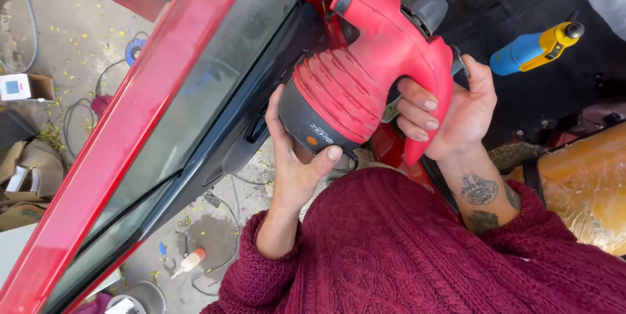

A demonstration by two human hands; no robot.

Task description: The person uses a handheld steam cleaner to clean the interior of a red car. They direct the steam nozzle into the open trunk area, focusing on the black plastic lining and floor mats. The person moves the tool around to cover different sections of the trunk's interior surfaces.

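A red handheld steam cleaner (365, 73) with a grey base and a dark cap is held up against the inside of an open red car door (150, 125). My right hand (450, 112) is wrapped around its red handle, fingers through the loop. My left hand (297, 164) cups the grey underside of the body, thumb on the rim. Both arms wear dark red knitted sleeves pushed up; my right forearm bears tattoos. The cleaner's nozzle end is hidden at the top edge.
A blue and yellow spray tool (531, 48) lies on the dark car floor at the upper right. An orange seat (587, 183) under clear plastic sits at right. Outside, cables, cardboard boxes (26, 86) and a small white and orange bottle (189, 262) lie on concrete.
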